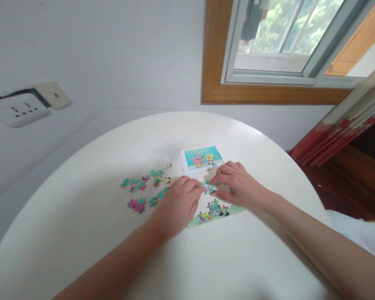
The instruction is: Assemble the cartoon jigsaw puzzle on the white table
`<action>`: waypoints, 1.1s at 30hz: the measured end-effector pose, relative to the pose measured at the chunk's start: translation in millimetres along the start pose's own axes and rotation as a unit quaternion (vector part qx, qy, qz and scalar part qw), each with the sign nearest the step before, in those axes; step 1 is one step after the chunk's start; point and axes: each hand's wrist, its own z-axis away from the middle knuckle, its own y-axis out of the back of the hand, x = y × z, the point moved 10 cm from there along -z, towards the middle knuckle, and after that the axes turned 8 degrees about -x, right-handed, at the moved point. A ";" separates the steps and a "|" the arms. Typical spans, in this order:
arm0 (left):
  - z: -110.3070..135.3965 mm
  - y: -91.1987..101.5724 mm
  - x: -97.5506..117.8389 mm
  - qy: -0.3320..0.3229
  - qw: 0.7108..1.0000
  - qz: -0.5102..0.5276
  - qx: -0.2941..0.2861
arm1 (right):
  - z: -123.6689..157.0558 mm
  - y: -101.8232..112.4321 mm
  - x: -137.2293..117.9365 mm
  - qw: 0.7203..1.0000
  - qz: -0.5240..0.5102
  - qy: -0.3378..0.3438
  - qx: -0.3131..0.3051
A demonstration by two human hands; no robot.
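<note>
A partly assembled jigsaw puzzle (215, 209) lies on the table, with a green lower border and cartoon feet and legs joined to it. Between my hands is a small joined cluster of teal and white jigsaw pieces (209, 188). My left hand (181, 203) is closed, its fingertips at the cluster's left edge and its palm hiding the puzzle's left side. From the other side my right hand (237, 186) grips the cluster between thumb and fingers, covering the puzzle's upper right part. Just beyond the hands lies a printed reference picture (202, 159) with pink and yellow cartoon figures.
Several loose jigsaw pieces (138, 205), teal, pink and yellow, are scattered left of my left hand. The round white table (90, 200) meets a white wall with a socket (21, 109). A wood-framed window (268, 95) and a red-and-white curtain (328, 137) stand to the right.
</note>
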 end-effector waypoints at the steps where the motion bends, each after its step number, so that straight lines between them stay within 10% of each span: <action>1: 0.1 0.0 -0.5 0.001 1.000 0.000 0.002 | 0.3 0.2 -0.6 1.000 0.002 0.002 0.000; 33: 0.2 -0.5 -0.1 -0.001 1.000 -0.011 0.003 | 3.1 8.0 -7.2 1.000 0.014 0.024 0.005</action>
